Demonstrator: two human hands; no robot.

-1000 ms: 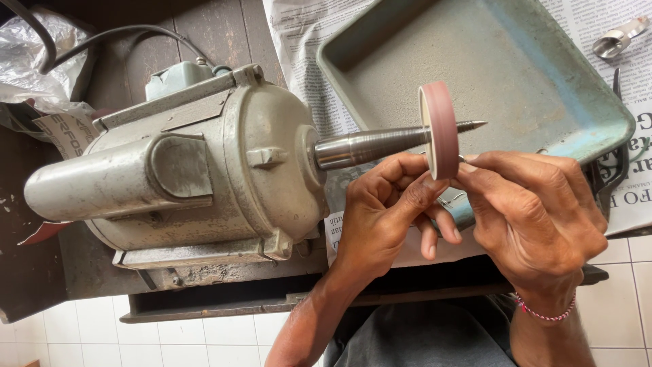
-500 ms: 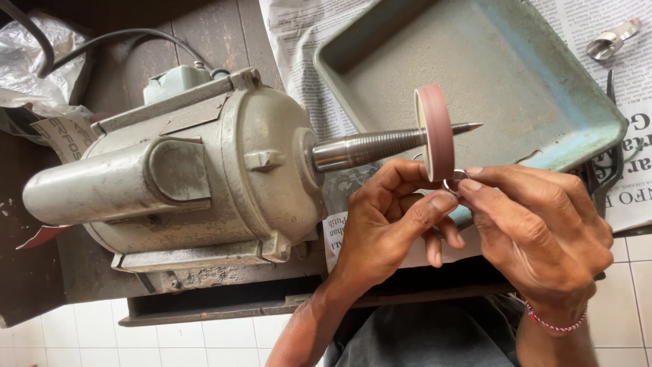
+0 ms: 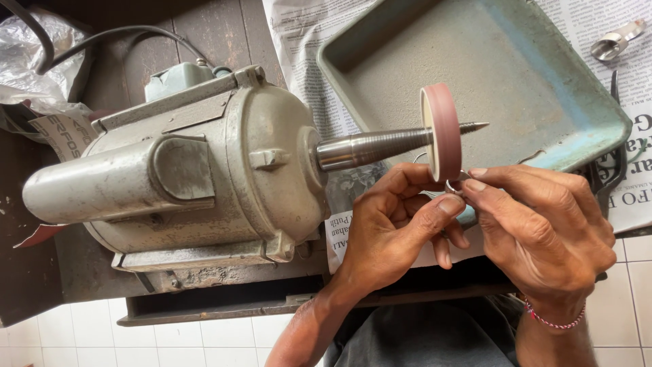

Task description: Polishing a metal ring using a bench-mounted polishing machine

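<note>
At frame centre, the left hand (image 3: 394, 217) and right hand (image 3: 543, 224) pinch a small metal ring (image 3: 454, 185) together, fingers closed, against the pink polishing wheel (image 3: 445, 132).

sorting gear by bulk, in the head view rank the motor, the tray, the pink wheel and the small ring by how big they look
1. motor and tray: look alike, and the tray is cut off, so unranked
2. pink wheel
3. ring, pinched between both hands
</note>
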